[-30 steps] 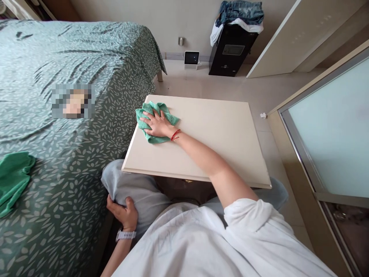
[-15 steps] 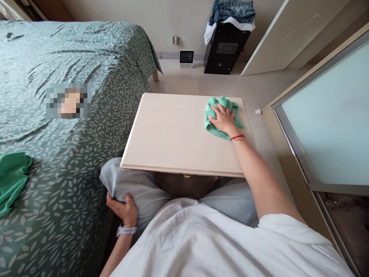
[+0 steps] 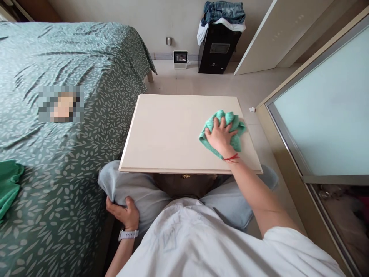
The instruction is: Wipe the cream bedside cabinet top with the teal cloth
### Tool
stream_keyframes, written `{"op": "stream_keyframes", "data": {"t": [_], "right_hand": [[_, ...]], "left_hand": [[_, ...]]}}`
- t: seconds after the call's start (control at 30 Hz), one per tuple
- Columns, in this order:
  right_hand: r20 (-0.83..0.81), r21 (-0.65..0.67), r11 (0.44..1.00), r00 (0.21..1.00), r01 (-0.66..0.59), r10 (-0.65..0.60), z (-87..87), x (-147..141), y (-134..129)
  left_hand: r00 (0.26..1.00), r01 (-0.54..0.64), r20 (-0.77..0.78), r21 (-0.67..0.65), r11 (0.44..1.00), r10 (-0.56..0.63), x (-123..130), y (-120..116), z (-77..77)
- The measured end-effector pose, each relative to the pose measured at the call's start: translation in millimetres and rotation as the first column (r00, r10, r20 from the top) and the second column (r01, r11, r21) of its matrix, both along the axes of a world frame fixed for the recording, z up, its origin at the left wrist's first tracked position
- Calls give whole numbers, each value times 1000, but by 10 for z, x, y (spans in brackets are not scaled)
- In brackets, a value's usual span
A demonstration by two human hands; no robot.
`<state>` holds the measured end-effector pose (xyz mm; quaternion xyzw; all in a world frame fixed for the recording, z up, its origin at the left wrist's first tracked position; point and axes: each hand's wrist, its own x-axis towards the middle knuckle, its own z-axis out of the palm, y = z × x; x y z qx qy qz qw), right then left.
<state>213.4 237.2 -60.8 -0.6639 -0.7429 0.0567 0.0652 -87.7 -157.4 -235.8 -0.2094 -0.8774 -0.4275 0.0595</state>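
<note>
Under my right hand [image 3: 220,139] is a light green cloth [image 3: 208,141], pressed against the right part of a pale cream tabletop [image 3: 164,132]. My fingers are spread over the cloth and bunch it up into folds between them. A red string bracelet [image 3: 231,158] circles that wrist. My left hand [image 3: 127,212] rests against the side of my left leg [image 3: 131,190], below the table's front left corner, thumb apart from the fingers and nothing held. A small brass-coloured fitting [image 3: 185,176] shows under the table's front edge.
At left stands a bed with a green leaf-patterned cover [image 3: 95,127] and a darker green cloth [image 3: 10,184]. A small screen device [image 3: 180,59] and a black cabinet [image 3: 217,48] topped with folded jeans [image 3: 223,12] stand by the wall. A frosted glass panel [image 3: 325,100] is at right.
My right hand has drawn the cloth toward me across the tabletop, and the cloth's folds have shifted. My left hand stays at my leg. The view has shifted slightly.
</note>
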Motion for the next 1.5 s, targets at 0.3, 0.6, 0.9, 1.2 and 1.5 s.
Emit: {"op": "stream_keyframes", "data": {"t": [0.3,0.6,0.9,1.2,1.5], "right_hand": [[-153,-38,832,826,-553,542,117,-2011,-392],[-83,-8,401,400,-916,913,203,-2550,-1110],[-93,-73,543,548,-836,831,143,-1470,-457],[17,-5,983,983,-185,185,-51,875,229],[48,117,982,986,151,-158,-199,926,-436]], "left_hand": [[1000,1,2,60,998,-1,26,29,-38],[1000,-17,0,60,998,17,20,31,-52],[1000,4,-22,53,999,-3,-19,10,-48],[1000,-4,-26,46,999,5,-58,8,-78],[999,1,-40,59,998,1,-70,4,-127]]}}
